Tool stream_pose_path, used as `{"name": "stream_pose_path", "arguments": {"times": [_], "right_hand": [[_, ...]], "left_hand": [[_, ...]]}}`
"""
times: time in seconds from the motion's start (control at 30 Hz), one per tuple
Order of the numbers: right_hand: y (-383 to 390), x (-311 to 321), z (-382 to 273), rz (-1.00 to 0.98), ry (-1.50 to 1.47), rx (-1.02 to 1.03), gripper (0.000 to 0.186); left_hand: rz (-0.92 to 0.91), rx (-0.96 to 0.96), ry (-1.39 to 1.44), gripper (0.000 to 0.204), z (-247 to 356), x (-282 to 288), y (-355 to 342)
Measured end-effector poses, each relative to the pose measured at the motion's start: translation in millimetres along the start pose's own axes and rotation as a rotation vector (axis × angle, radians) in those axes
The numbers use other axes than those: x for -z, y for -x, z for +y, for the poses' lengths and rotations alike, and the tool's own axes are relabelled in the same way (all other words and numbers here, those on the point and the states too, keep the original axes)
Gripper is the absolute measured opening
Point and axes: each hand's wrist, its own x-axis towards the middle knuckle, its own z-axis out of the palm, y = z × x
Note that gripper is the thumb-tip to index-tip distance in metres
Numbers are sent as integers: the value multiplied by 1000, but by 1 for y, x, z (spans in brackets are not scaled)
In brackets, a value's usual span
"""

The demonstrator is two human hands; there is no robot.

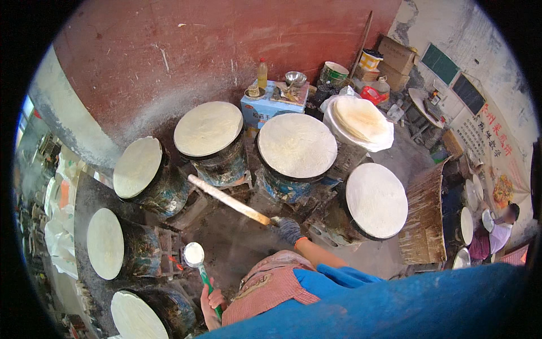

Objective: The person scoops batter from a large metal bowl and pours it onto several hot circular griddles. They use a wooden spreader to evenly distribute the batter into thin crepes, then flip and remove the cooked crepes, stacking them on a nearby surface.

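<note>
My bare left hand (212, 299) is closed round the green handle of a ladle (194, 255), whose round bowl is coated with or holds white batter. In a dark grey glove, my right hand (286, 230) grips the end of a long flat wooden batter spreader (228, 199); its blade is smeared white and points away to the left. Around me stand several round griddles on drum-shaped stoves, each topped with a pale sheet of batter. Among them are a far-middle griddle (297, 146), a far-left griddle (208, 129) and a right griddle (376, 200). Neither tool touches a griddle.
A stack of thin round pancakes (361, 117) rests on white plastic at the back right. Behind the griddles, a blue box (265, 107) carries a bottle and a metal bowl (295, 78). A rusty panel (423, 214) rises at the right; another person (500, 230) is beyond it.
</note>
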Motion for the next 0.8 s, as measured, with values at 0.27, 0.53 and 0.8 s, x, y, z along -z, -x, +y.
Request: {"name": "stream_pose_path", "arguments": {"times": [0.27,0.53,0.8], "right_hand": [[64,33,132,497,-103,-396,34],[119,8,174,710,69,-552,35],[132,3,178,600,81,-559,36]], "left_hand": [[-10,130,-19,39,-42,-22,-58],[229,225,-99,32,-49,-58,-80],[267,257,-169,34,-55,-64,-88]]}}
